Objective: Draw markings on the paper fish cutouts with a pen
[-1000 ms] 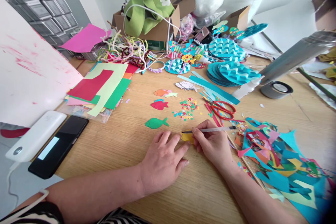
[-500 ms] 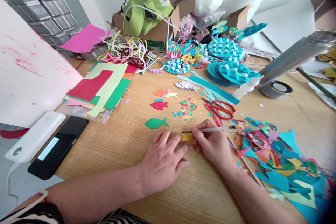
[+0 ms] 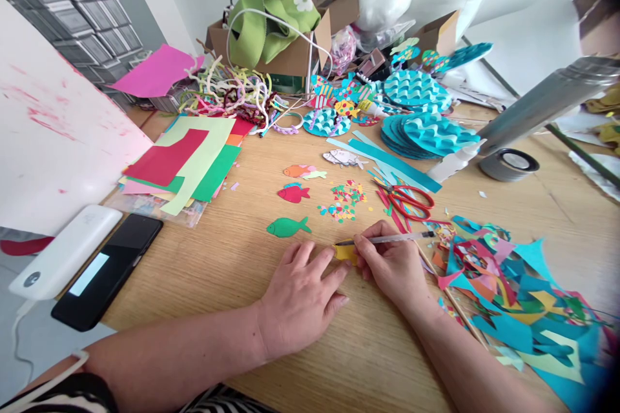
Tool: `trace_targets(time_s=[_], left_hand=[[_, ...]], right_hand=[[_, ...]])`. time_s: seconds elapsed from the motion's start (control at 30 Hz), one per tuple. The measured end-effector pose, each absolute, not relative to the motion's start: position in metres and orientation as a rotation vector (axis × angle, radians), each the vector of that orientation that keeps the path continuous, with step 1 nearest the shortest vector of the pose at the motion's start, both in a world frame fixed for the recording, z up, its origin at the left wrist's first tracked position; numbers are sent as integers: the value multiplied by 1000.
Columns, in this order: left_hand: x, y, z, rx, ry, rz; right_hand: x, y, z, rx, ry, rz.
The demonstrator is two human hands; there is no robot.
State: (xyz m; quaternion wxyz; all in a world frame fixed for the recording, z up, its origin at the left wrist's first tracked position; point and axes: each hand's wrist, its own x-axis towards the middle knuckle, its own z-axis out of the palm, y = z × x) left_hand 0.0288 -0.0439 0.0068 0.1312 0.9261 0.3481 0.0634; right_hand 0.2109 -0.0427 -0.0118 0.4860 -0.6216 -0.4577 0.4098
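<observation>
My right hand grips a pen with a clear barrel, its dark tip resting at the top edge of a small yellow paper piece. Spread fingers of my left hand lie flat on the table and press the left side of that yellow piece; its right part is hidden under my right hand. Just beyond my left hand is a green paper fish. Farther back lie a red paper fish, an orange paper fish and white paper fish.
Confetti dots and red-handled scissors lie beyond my hands. Paper scraps heap at right, with a thin stick beside them. A phone and coloured paper sheets are left. Behind stand a glue bottle and blue discs.
</observation>
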Motion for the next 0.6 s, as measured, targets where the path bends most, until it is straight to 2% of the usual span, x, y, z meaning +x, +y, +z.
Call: trace_targets(time_s=[0.6], left_hand=[[29,-44,6,2681,998,185]], right_hand=[[211,-42,-12,-1496,-1114,994]])
